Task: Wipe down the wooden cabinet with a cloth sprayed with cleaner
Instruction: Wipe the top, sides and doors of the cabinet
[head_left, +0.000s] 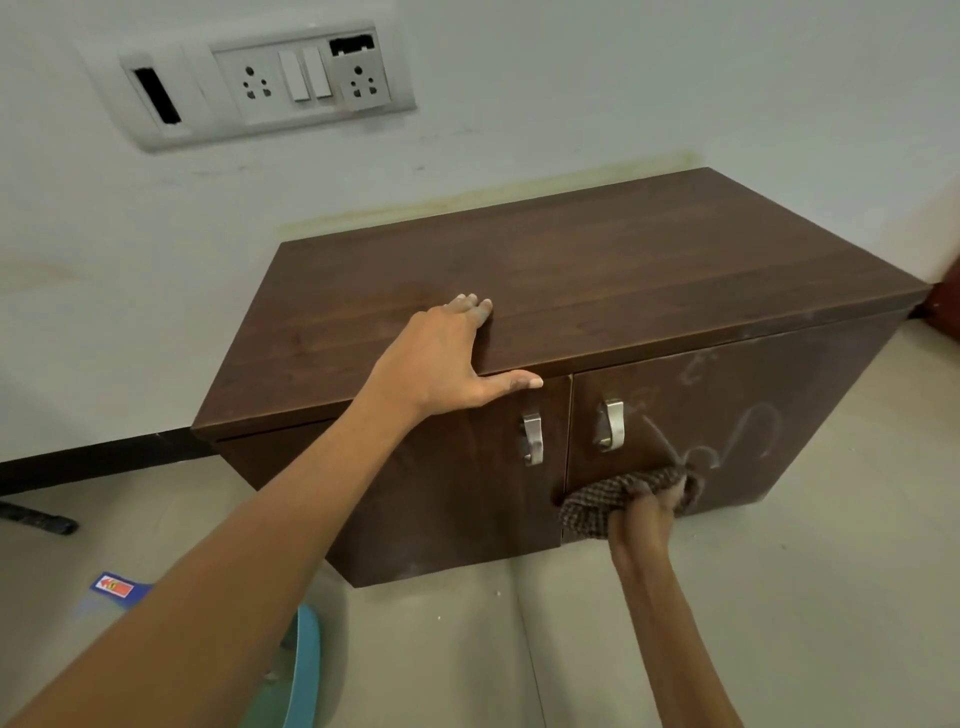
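Head view looked down on the wooden cabinet (597, 291), which filled the middle of the scene, its back against the wall (571, 93) and its base on the floor (779, 597). The step in hand looked like wiping the front: the top seemed clean, while the right door (737, 415) carried pale chalky scrawls from about 12 to 3 o'clock of the cloth. The left door (447, 493) showed less marking.

The left hand (447, 364) lay flat over the cabinet's front top edge, fingers on top and thumb along the lip, open and holding nothing, apparently steadying the body. The right hand (649, 512) had a closed grip on the checked cloth (618, 499), bunched and pressed to the lower left part of the right door, below the right handle (613, 423).

The next move probably called for strokes up and toward 2 o'clock across the scrawls, skirting both handles, the left handle (532, 436) sitting just beside the seam. Room was open on the floor at 3 and 6 o'clock. A teal object (304, 670) at 7 o'clock and a small card (117, 587) at 8 o'clock lay well apart.
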